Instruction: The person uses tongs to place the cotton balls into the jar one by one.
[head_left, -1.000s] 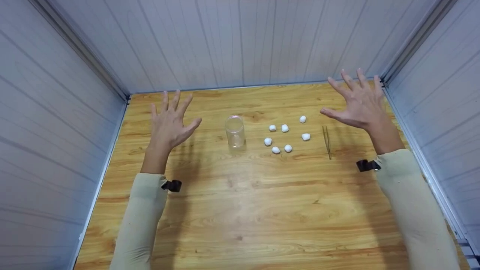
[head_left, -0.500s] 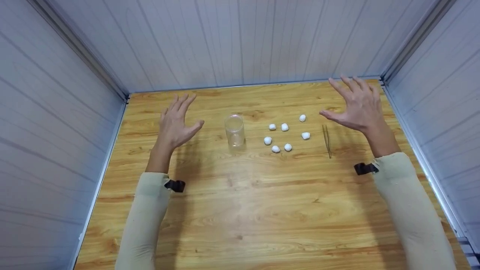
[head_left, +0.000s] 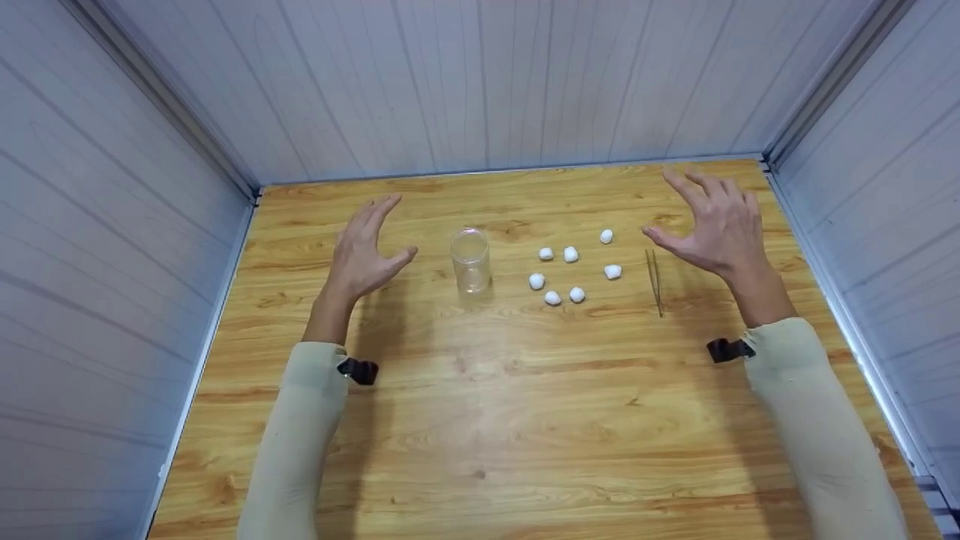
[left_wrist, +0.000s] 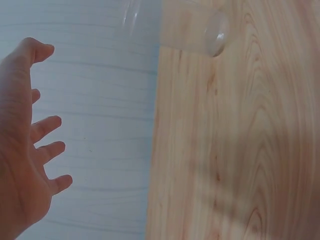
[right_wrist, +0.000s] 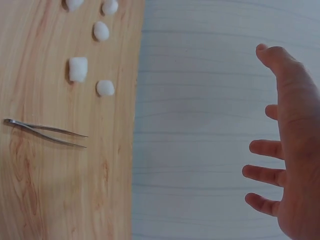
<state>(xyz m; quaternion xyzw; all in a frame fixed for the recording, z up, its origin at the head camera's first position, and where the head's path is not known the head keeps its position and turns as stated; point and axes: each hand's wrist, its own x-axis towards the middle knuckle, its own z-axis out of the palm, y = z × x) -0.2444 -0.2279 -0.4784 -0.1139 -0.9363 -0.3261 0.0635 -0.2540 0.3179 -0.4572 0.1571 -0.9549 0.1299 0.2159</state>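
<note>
My left hand [head_left: 361, 259] hovers above the table left of a clear cylindrical cup [head_left: 471, 262], its thumb spread from loosely bent fingers and nothing held. The cup stands upright; part of it shows at the top of the left wrist view. Over the right side of the table, my right hand [head_left: 721, 229] hangs in the air, thumb apart and fingers slightly bent, also holding nothing. Just left of that hand lie metal tweezers [right_wrist: 46, 132], their tips pointing to the back. Several white cotton balls [head_left: 571, 254] are scattered between the cup and the tweezers.
The wood-patterned table [head_left: 480, 420] is enclosed by pale panel walls [head_left: 480, 82] at the back and on both sides. Small black cameras [head_left: 358, 370] are fixed at both sleeve cuffs.
My left hand has moved right, closer to the cup, and its fingers have drawn together and bent. My right hand has lowered a little, its fingers less spread. The objects stay put.
</note>
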